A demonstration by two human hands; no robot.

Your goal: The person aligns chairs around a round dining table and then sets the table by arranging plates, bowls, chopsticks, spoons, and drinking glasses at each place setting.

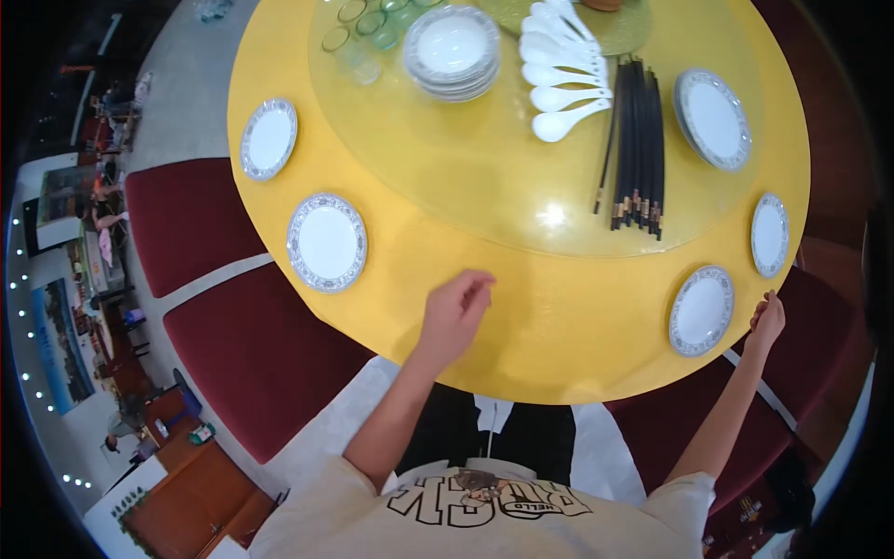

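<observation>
My left hand (456,312) hovers over the yellow table (559,326) near its front edge, fingers curled loosely together with nothing visible in them. At the right edge, my right hand (767,315) is closed, its fingers bent, and holds no visible thing. Beside it lie a patterned-rim plate (701,310) and a second plate (770,235), which sits just beyond the fingertips. To the left of my left hand are a plate (327,242) and, farther off, another plate (269,139).
The glass turntable (447,177) carries a plate stack (453,47), more stacked plates (713,119), white spoons (559,98), black chopsticks (639,149) and green glasses (372,23). Dark red chairs (251,354) flank me. A person (121,430) is far left.
</observation>
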